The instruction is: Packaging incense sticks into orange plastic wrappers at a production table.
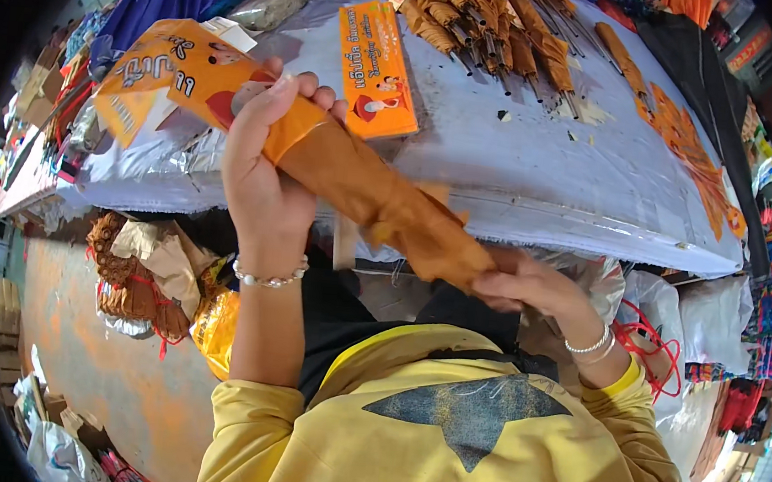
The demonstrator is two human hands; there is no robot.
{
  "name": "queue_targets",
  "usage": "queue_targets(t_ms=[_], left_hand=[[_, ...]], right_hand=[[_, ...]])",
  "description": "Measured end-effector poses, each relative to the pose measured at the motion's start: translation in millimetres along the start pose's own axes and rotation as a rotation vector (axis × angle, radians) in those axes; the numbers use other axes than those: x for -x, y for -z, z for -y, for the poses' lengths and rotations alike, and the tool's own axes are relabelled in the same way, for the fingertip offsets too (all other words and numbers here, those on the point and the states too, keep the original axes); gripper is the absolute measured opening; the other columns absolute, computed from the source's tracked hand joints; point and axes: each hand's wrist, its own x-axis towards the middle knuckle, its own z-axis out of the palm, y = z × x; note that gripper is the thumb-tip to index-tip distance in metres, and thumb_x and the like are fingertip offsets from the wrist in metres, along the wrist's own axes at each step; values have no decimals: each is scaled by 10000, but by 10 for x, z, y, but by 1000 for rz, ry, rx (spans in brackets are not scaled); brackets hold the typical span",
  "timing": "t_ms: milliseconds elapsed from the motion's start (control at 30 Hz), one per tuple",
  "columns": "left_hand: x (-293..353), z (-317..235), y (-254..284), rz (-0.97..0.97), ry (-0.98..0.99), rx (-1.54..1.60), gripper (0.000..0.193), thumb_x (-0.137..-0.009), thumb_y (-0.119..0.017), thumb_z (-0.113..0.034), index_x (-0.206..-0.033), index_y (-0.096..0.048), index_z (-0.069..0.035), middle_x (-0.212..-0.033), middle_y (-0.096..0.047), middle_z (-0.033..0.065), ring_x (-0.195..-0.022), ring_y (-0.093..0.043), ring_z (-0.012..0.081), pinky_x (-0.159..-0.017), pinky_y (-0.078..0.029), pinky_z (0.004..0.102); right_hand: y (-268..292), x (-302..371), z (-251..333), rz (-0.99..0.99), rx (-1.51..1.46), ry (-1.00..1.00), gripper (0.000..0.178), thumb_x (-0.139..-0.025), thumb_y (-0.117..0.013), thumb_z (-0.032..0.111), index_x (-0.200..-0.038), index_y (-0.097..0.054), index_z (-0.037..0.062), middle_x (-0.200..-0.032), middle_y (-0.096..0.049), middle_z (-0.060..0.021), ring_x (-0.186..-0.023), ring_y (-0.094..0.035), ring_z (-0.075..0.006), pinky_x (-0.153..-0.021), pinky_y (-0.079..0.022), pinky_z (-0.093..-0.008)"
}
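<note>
Orange-brown furled cloth bundle (363,184) slants over a white-covered table's (502,173) front edge in the head view. The left hand (269,162) curls fingers round its upper part, beside a glossy orange printed sleeve (166,75) — the right hand (533,286) closes on its lower end, probably to keep it straight.

1. Brown folded umbrella (363,184), centre: thin, creased cloth with a faint sheen.
2. Printed orange sleeve (181,67), upper left: smooth, glossy, plastic-looking.
3. Umbrella shafts (573,105), top: dull-shining metal.
4. Table cover (503,164), upper half: smooth, slightly shiny sheeting.
5. Yellow sweatshirt (349,454), bottom: matt cloth.
6. Floor (138,398), lower left: matt, blotchy.
</note>
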Motion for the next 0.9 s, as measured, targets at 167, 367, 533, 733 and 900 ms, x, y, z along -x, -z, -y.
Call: queue_targets(t_ms=[167, 367, 533, 733, 900], left_hand=[[-38, -41, 97, 10, 27, -20, 226, -847, -532, -111, -1052, -468, -39, -875, -533, 82, -822, -525, 204, -791, -438, 373], [104, 128, -1, -22, 130, 71, 316, -816, -534, -93, -1102, -416, -28, -839, -561, 92, -801, -547, 222, -783, -446, 384], [181, 186, -35, -8, 127, 27, 222, -845, -523, -106, -1054, -474, -53, -869, -523, 65, -806, -504, 187, -759, -429, 356], [226, 199, -65, -40, 137, 72, 229, -841, -530, -113, -1057, -475, -61, -867, -524, 54, -804, -498, 179, -755, -425, 349], [253, 200, -48, -40, 148, 43, 218, -843, -532, -117, -1048, -481, -65, -867, -528, 49, -799, -501, 170, -752, -427, 345]], right_hand=[[-21, 135, 106, -442, 324, 220, 618, -823, -617, 427, -1200, -445, -32, -821, -523, -26, -466, -399, -75, -449, -348, -200], [-259, 38, 248, -327, 529, 70, 533, -824, -604, 471, -1089, -503, 20, -658, -525, -24, -494, -470, -82, -447, -374, -212], [-374, -100, 345, -423, 928, 508, 546, -845, -577, 433, -1163, -469, 2, -828, -560, -104, -698, -554, -191, -620, -455, -299], [-558, -306, 632, -374, 943, 699, 531, -897, -537, 292, -1283, -354, -23, -1154, -498, -124, -1036, -500, -215, -900, -396, -346], [-552, -430, 691, -579, 1110, 872, 509, -897, -532, 258, -1290, -348, -8, -1152, -505, -104, -1035, -503, -171, -913, -388, -326]])
